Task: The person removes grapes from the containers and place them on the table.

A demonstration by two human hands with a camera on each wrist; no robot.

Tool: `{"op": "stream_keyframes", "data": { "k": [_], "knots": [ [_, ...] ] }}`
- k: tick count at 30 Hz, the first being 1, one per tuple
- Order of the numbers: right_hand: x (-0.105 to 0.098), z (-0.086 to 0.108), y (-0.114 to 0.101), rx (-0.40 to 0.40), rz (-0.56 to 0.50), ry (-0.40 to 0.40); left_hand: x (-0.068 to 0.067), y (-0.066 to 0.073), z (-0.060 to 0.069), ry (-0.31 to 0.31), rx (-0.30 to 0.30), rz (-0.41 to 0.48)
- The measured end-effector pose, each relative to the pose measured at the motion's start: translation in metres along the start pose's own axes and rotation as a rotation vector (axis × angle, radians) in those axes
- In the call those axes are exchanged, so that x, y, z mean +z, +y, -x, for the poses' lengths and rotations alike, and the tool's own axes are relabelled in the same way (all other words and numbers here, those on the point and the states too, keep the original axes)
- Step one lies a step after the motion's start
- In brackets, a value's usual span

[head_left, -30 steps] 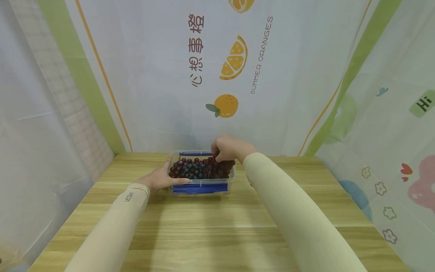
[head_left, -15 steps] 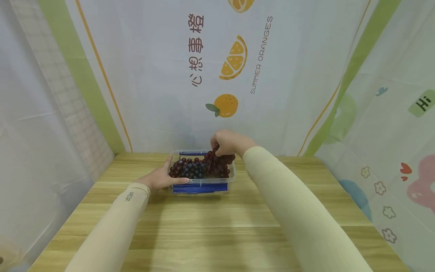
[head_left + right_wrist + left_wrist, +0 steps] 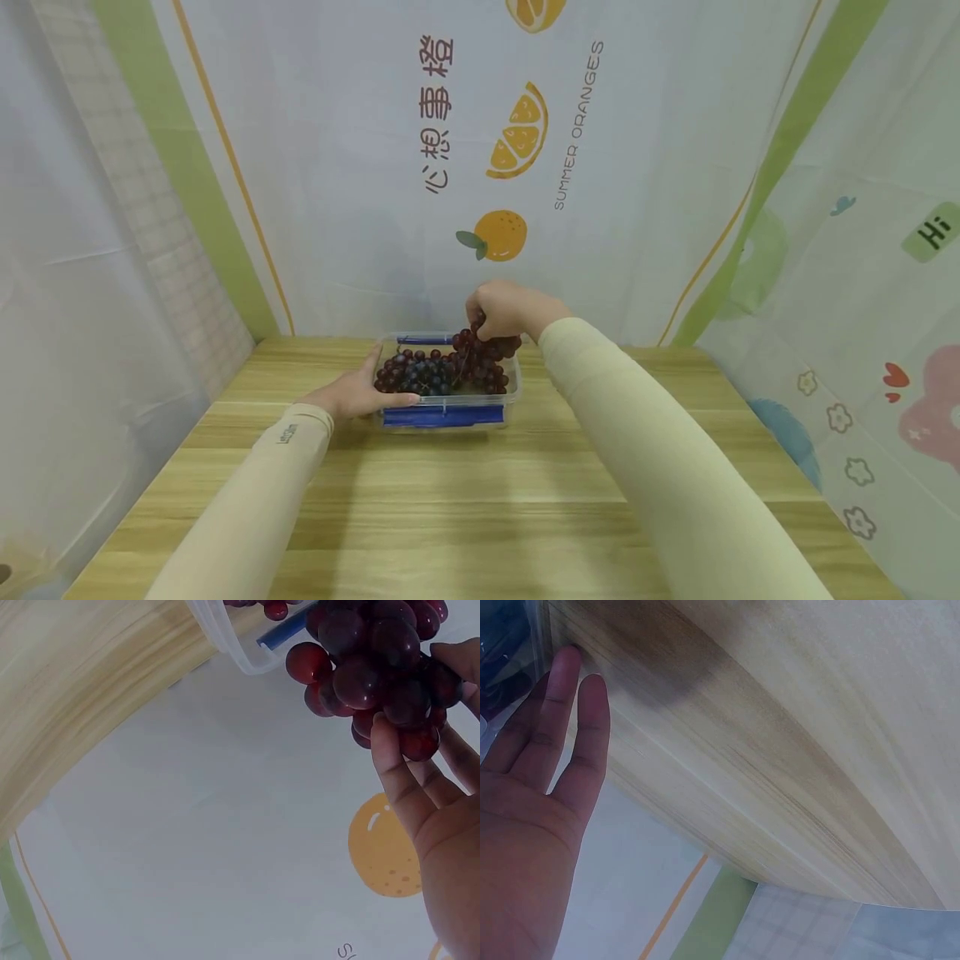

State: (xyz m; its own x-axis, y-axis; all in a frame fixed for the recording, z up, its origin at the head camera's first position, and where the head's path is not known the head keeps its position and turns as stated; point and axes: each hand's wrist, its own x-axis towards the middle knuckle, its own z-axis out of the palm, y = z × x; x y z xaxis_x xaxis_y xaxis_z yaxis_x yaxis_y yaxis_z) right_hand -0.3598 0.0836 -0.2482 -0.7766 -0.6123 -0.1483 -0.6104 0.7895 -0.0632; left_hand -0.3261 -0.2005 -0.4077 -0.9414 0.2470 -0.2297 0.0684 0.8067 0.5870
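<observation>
A clear plastic food container [image 3: 513, 402] with blue latches [image 3: 444, 416] stands on the table, holding dark grapes [image 3: 427, 375] on its left side. My left hand [image 3: 355, 395] steadies its left end, thumb along the front rim and fingers along the side. In the left wrist view the fingers [image 3: 592, 727] look nearly straight against the wall. My right hand [image 3: 510, 310] pinches the top of a bunch of red grapes [image 3: 474, 354] over the container's right part. The right wrist view shows fingertips and thumb around this bunch [image 3: 367, 660]; its lower grapes hang inside the container.
The container sits near the back edge of the wooden table [image 3: 450, 517]. A white curtain [image 3: 345, 208] printed with oranges hangs right behind it. More curtains [image 3: 847, 333] stand at both sides.
My right hand has risen a little, drawing the red grape bunch upward so that more of it shows above the container. The left hand stays in place.
</observation>
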Motion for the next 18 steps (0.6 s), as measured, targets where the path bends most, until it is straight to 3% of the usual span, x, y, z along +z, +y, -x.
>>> {"op": "stream_keyframes", "data": {
  "k": [18],
  "knots": [
    [-0.0060,0.0019,0.0031,-0.025,0.018,0.019,0.0009,-0.0020,-0.0018,0.007,-0.008,-0.011]
  ]
}}
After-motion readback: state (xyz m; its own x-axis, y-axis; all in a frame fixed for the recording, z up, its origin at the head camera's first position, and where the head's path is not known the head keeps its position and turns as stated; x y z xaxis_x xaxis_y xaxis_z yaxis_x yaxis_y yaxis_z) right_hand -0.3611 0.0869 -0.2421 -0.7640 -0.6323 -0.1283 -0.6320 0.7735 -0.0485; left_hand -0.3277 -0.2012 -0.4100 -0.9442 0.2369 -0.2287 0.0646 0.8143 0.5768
